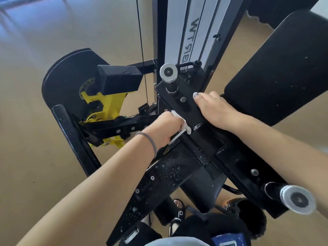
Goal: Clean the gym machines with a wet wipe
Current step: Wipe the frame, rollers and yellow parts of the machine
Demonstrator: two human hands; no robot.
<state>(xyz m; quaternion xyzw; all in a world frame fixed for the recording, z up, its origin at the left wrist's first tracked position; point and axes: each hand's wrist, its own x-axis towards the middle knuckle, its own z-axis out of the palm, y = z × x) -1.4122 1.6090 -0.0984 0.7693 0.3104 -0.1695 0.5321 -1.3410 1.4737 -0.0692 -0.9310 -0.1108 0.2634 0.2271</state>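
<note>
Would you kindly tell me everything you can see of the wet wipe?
The wet wipe is a small white sheet, crumpled and bunched, mostly hidden under the left hand, which grips it and presses it against the edge of the black metal bar of the machine. Only its folded edges show beside the fingers. The right hand rests on the bar nearby, not touching it.

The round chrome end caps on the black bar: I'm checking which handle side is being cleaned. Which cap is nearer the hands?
The far chrome end cap, beside the weight stack; both hands work just below it. The other chrome cap sits at lower right.
</note>
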